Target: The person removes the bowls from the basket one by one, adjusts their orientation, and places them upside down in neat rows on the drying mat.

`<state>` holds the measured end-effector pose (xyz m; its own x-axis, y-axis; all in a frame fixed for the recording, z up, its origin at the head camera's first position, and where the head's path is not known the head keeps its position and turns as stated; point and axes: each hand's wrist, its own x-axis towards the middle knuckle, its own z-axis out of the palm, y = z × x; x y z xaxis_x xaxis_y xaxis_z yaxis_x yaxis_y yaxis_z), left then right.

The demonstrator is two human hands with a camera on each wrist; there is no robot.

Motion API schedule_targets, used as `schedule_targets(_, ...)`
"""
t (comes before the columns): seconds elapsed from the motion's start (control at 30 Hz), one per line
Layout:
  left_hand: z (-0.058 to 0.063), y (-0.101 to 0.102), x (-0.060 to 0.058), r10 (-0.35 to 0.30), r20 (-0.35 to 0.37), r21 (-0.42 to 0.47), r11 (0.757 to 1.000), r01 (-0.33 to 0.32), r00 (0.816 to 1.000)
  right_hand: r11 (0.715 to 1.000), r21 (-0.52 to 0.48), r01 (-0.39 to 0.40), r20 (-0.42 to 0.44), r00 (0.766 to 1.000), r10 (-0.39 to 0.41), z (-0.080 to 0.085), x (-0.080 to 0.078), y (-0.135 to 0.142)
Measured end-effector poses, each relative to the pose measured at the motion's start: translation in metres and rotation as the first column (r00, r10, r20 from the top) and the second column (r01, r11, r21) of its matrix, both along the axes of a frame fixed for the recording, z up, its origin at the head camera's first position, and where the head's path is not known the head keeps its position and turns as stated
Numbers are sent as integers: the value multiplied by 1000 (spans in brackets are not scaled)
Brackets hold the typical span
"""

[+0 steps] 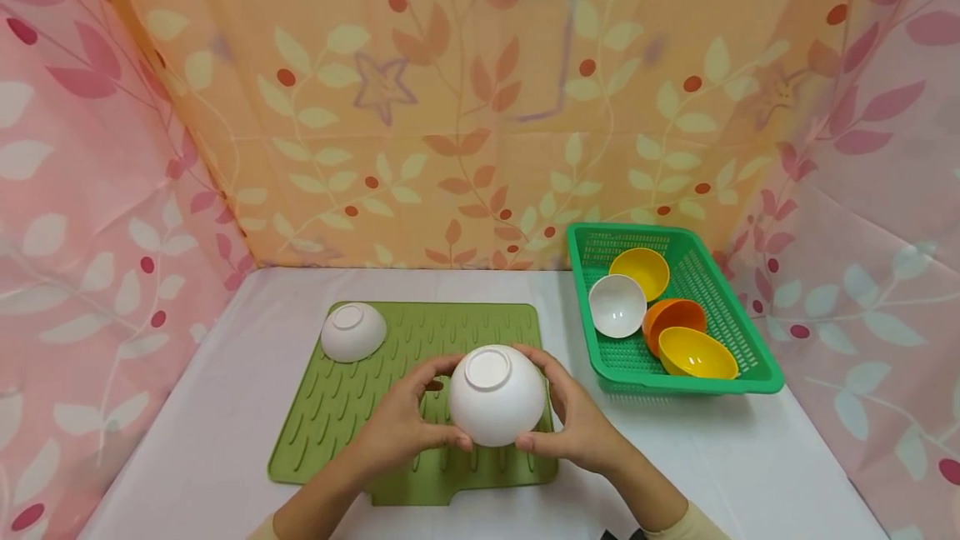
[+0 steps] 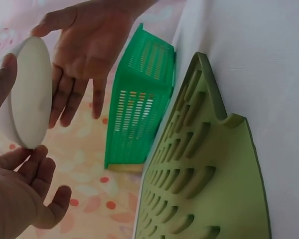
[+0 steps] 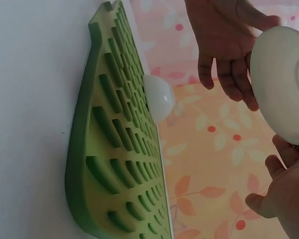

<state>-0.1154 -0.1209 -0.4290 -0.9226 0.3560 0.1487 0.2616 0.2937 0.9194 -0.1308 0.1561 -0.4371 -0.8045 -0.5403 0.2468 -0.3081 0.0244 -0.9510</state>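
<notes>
A white bowl (image 1: 497, 407) is held bottom-up between both hands, raised over the right part of a green drying mat (image 1: 420, 473). My left hand (image 1: 408, 417) grips its left side, thumb low and fingers near the top. On the opposite side my right hand (image 1: 573, 419) holds it the same way. Both wrist views show the bowl (image 2: 32, 94) pinched at its edge, well above the mat (image 3: 122, 134). Another white bowl (image 1: 354, 333) lies upside down on the mat's far left corner.
To the right stands a green plastic basket (image 1: 761, 357). Inside are a white bowl (image 1: 617, 307), an orange bowl (image 1: 678, 315) and two yellow bowls, one at the back (image 1: 652, 269) and one in front (image 1: 697, 354). Patterned cloth (image 1: 465, 148) encloses the white table (image 1: 202, 407) at the back and sides.
</notes>
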Motion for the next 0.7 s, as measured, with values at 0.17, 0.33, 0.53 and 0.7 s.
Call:
schedule_targets(0.17, 2, -7, -2, -9, -42, -22, 1000, 9, 999, 993, 84, 87, -86, 993, -80, 1, 1, -2)
schedule_targets(0.33, 5, -13, -5, 5, -132, -85, 996, -16, 991, 965, 157, 208, -185, 966, -178, 3, 4, -6)
schedule_targets(0.53, 4, -14, -6, 3, -140, -133, 991, -21, 990, 939, 230, 256, -259, 946, -194, -1, 3, -7)
schedule_targets(0.7, 0, -19, -13, 3, -109, -140, 990, -18, 994, 928, 237, 286, -261, 939, -223, -7, -1, -13)
